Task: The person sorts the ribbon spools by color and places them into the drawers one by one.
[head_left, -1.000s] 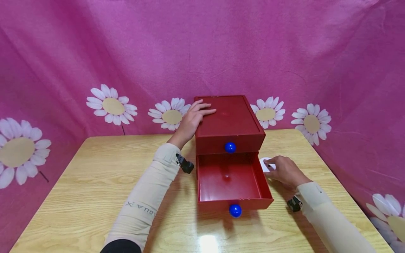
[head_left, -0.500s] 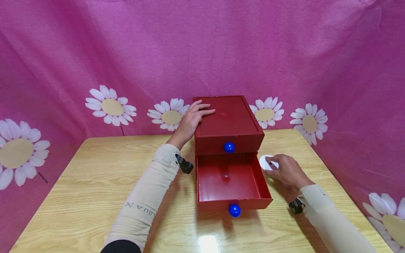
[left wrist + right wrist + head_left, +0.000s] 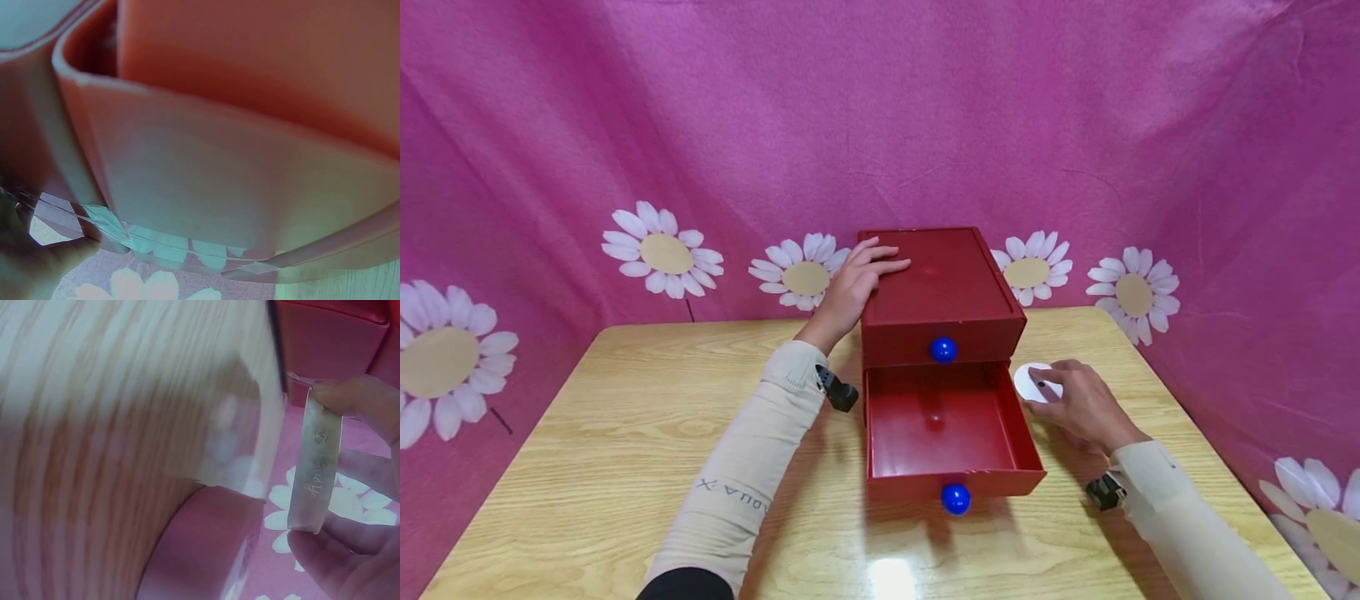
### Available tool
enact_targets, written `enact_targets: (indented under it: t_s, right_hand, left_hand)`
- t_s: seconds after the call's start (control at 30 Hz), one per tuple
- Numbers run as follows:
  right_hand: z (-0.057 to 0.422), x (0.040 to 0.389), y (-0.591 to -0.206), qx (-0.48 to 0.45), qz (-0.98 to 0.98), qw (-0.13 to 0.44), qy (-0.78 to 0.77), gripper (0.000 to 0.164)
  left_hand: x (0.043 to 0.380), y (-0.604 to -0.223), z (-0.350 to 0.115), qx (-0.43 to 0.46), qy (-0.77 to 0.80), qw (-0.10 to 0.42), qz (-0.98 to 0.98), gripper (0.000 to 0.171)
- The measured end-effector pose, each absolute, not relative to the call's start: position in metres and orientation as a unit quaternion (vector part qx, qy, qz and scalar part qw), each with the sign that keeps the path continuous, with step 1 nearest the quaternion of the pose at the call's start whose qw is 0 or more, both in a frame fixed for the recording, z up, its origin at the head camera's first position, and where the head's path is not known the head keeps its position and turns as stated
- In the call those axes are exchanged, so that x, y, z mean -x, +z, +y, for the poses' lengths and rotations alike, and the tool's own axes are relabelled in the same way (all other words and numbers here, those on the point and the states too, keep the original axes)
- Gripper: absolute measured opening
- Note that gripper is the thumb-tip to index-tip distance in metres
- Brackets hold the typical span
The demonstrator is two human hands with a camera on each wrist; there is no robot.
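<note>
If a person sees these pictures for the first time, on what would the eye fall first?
Probably on the red drawer unit on the wooden table, with its lower drawer pulled out and a blue knob on each front. Beside it, the right hand holds a white round object, while the left hand rests on the unit's top. Behind spreads a vivid pink cloth with large white daisies.
</note>
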State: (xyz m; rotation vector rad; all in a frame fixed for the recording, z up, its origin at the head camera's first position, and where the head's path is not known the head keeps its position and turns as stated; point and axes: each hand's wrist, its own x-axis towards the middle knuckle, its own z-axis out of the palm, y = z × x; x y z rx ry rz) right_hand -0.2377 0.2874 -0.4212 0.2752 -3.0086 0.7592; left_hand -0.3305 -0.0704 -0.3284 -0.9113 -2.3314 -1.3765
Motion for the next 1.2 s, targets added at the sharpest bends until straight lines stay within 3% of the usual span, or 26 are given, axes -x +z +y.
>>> enact_targets:
  t_s: [0.47, 0.9, 1.2]
  right_hand:
    - [0.29, 0.227, -0.41, -0.125, -0.96, 0.074, 0.24, 0.06]
    - [0.286, 0.213, -0.396, -0.122, -0.96, 0.092, 0.237, 0.063]
    - [0.283, 0.207, -0.389, -0.157, -0.95, 0.152, 0.222, 0.06]
  left_hand:
    - [0.328, -0.328, -0.068, 0.315, -0.471, 0.142, -0.812, 0.047]
    - [0.326, -0.326, -0.069, 0.311, -0.476, 0.134, -0.811, 0.046]
    - [0.327, -0.326, -0.069, 0.307, -0.479, 0.131, -0.812, 0.046]
